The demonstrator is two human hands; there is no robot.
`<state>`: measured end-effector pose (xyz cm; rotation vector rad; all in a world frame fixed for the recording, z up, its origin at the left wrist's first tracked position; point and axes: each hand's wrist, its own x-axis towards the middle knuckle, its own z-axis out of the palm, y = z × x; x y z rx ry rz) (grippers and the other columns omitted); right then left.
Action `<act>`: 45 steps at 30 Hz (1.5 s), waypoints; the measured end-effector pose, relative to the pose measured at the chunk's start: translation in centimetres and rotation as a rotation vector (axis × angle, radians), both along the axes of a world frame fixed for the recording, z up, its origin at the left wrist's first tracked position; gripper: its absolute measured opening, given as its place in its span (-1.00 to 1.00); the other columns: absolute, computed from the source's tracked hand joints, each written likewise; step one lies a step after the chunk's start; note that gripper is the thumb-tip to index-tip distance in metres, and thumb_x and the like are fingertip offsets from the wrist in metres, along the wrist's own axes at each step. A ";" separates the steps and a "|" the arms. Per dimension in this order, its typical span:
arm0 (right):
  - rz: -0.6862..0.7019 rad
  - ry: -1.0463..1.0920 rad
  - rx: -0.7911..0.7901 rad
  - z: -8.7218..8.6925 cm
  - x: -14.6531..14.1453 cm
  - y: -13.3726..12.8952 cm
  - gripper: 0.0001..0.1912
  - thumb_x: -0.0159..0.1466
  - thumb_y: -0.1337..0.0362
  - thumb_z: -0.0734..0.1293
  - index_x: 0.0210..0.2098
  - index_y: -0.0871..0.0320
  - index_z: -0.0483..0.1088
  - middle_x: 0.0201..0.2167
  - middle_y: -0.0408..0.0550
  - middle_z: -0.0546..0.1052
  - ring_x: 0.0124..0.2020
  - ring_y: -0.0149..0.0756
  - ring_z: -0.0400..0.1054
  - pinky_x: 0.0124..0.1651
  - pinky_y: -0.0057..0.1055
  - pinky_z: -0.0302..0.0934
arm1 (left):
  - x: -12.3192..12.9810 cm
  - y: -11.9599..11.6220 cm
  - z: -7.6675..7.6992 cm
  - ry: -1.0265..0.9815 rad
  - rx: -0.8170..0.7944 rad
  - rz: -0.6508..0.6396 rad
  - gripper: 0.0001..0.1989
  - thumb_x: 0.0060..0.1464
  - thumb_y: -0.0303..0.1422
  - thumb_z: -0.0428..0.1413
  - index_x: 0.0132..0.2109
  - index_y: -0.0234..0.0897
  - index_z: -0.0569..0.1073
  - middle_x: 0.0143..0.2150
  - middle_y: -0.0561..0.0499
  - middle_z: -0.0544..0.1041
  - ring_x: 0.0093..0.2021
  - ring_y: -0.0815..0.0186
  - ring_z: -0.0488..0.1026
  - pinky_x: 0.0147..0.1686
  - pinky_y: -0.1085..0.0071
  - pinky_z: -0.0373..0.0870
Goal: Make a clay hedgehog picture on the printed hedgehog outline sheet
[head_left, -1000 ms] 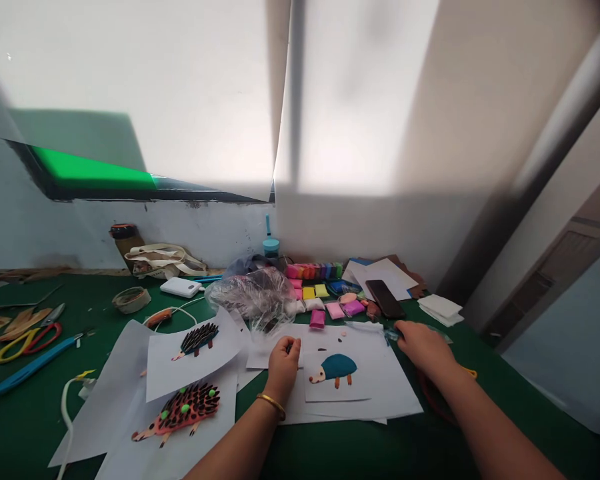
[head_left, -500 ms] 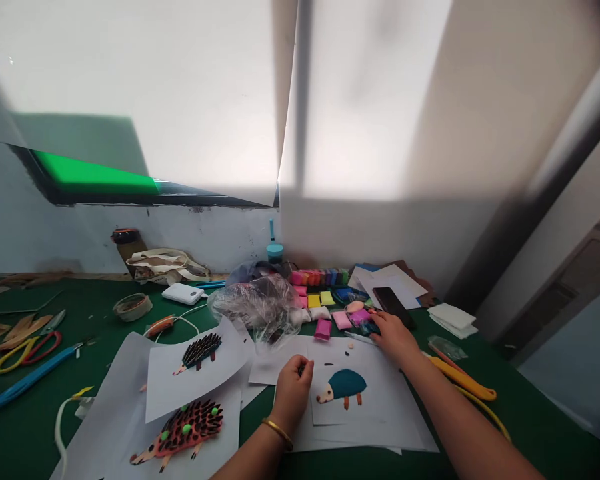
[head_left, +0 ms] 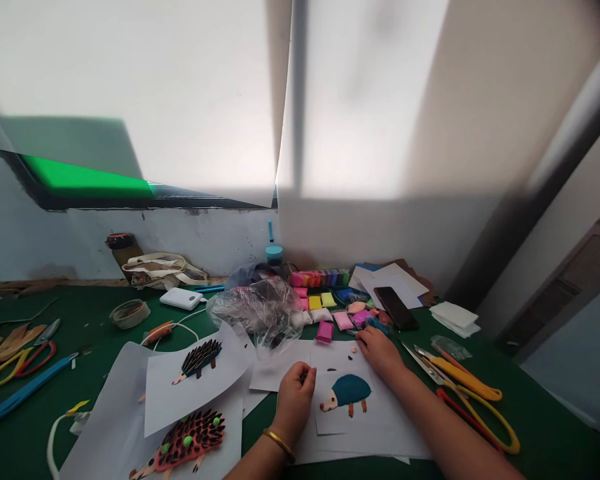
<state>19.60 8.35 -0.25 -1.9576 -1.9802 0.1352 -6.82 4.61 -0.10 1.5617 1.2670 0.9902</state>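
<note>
Left hand [head_left: 297, 393], lower centre of the frame: fingers curled tight, a dark bit [head_left: 304, 377] apparently pinched at the tips, a grip that suited so small a piece. Right hand [head_left: 383, 352], right of centre: fingers bent together and lowered at the sheet's upper edge; whether they held anything could not be told. Blue-backed hedgehog figure [head_left: 351, 391], between the hands at lower centre right: flat on a small paper [head_left: 333, 427], itself upon larger white sheets [head_left: 395, 435], presumably to spare the cloth. Loose dark pieces [head_left: 332, 369], just above the figure: probably set there for easy reach. Clay packets [head_left: 325, 332], centre: grouped beyond the paper, colours visible, likely for picking. Scissors [head_left: 500, 427], lower right: laid off the sheets, blades parted, seemingly out of the way. Spined hedgehog [head_left: 200, 360] and pink hedgehog [head_left: 195, 437], lower left: on separate sheets, perhaps so neither was crushed.
</note>
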 end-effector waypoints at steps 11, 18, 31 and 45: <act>0.144 0.363 0.075 2.9 -3.6 -5.3 -0.71 0.34 0.23 0.15 -0.12 0.09 0.48 -0.12 -0.01 0.52 -0.08 -0.22 0.39 -0.01 -0.37 0.24 | 0.9 0.3 1.1 -0.499 -0.334 -0.071 -0.50 -0.04 0.14 0.13 -0.35 -0.25 0.34 -0.58 0.20 0.23 -0.67 0.50 0.07 -0.66 0.55 -0.07; 0.141 0.153 -0.125 4.0 -7.1 -4.3 -0.75 0.31 0.26 0.20 -0.19 0.08 0.52 -0.16 -0.03 0.54 -0.11 -0.21 0.39 -0.12 -0.39 0.19 | 2.3 0.7 1.3 -0.630 -0.389 -0.036 -0.49 -0.16 0.08 0.24 -0.34 -0.27 0.32 -0.57 0.22 0.23 -0.67 0.56 0.06 -0.68 0.59 -0.14; 0.153 0.111 -0.221 4.4 -8.0 -0.7 -0.89 0.25 0.33 0.26 -0.29 0.14 0.44 -0.30 0.01 0.54 -0.28 -0.20 0.42 -0.28 -0.40 0.12 | 1.6 1.1 0.2 -0.682 -0.368 -0.011 -0.49 -0.13 0.09 0.23 -0.34 -0.27 0.33 -0.57 0.22 0.24 -0.68 0.57 0.05 -0.69 0.58 -0.13; -0.074 0.655 -0.001 -1.2 -2.1 -5.1 -0.71 0.24 0.10 0.16 -0.23 0.08 0.43 -0.17 -0.03 0.56 -0.13 -0.14 0.44 -0.10 -0.30 0.30 | 2.1 2.7 -1.2 -0.359 -0.121 -0.052 -0.61 0.07 0.03 0.09 -0.34 -0.24 0.37 -0.64 0.21 0.23 -0.66 0.45 0.15 -0.64 0.52 0.04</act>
